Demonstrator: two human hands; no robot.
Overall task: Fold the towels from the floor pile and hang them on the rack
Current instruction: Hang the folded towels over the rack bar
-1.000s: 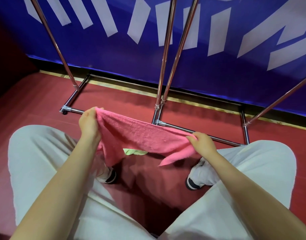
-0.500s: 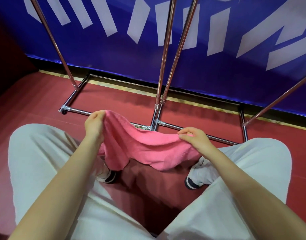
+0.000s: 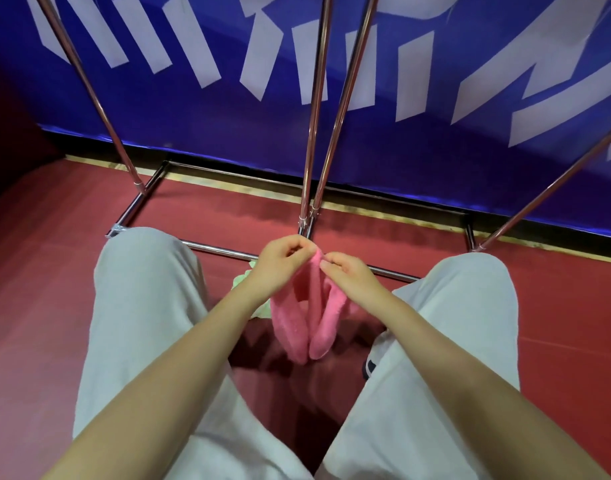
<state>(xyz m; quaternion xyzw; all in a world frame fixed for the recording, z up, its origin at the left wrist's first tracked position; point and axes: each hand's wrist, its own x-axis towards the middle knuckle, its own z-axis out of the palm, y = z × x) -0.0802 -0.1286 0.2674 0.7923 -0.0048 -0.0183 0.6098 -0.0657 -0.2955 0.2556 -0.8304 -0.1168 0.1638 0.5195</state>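
A pink towel point(image 3: 305, 322) hangs doubled over between my knees, its two halves dangling side by side above the red floor. My left hand point(image 3: 279, 263) pinches its top edge, and my right hand point(image 3: 349, 275) pinches the same edge right beside it, fingertips almost touching. A pale green towel point(image 3: 243, 280) lies on the floor behind my left wrist, mostly hidden. The chrome rack point(image 3: 312, 133) stands just beyond my hands, its poles rising out of view.
The rack's base bars point(image 3: 221, 250) run across the red floor in front of my knees. A blue banner with white lettering point(image 3: 435, 98) covers the wall behind. My legs in light trousers point(image 3: 137, 306) flank the towel on both sides.
My hands came together from a wide spread, bringing the towel's two ends to meet. The towel went from stretched flat to folded in half and hanging. The view tilted slightly downward.
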